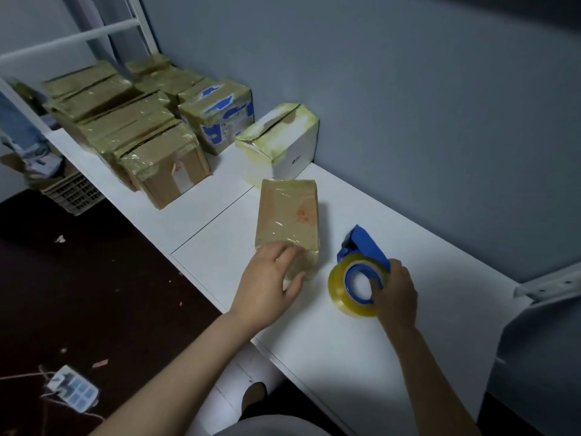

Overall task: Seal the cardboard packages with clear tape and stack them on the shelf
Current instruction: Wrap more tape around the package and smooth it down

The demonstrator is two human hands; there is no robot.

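Head view: your left hand (270,278) grips the near end of a flat, glossy, tape-wrapped cardboard package (287,215) lying on the smooth white counter (345,357). Your right hand (396,294) curls round the blue tape dispenser (361,262) just beside it. This package looks sealed and only needs stacking with the wrapped boxes (125,127) at the far end.

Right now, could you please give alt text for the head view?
A left hand grips a taped cardboard package on a white table; the right hand holds a blue tape dispenser beside it. More taped packages stand behind.
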